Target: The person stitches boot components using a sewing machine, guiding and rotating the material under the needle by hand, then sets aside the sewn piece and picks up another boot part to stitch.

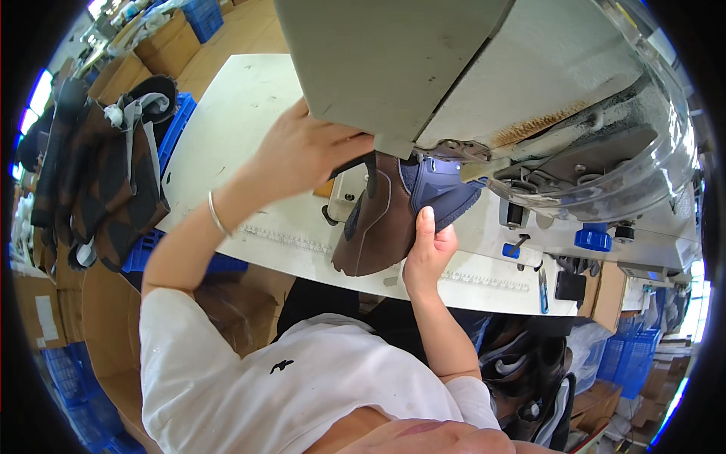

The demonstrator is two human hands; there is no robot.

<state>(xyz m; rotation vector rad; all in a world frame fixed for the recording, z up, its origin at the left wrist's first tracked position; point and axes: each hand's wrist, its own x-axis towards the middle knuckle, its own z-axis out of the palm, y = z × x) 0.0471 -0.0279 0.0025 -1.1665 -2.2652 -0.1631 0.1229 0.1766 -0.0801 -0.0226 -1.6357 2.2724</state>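
A brown leather boot upper [375, 219] with a dark blue-grey padded section [446, 189] sits under the head of a large sewing machine [393, 60]. My right hand [431, 253] grips the blue section's near edge, thumb on top and fingers underneath. On the far left side of the piece, my left hand [310, 151] is bent over its black rim [369, 168]; some of its fingertips are hidden by the machine head. The stitching point is partly covered by the machine.
A white worktable [227, 151] carries printed ruler strips. Dark brown uppers [106, 174] are heaped over a blue crate at left. A blue knob [593, 236], a blue-handled cutter [543, 291] and a black box [569, 286] lie right. A clear curved guard [658, 163] surrounds the machine's right side.
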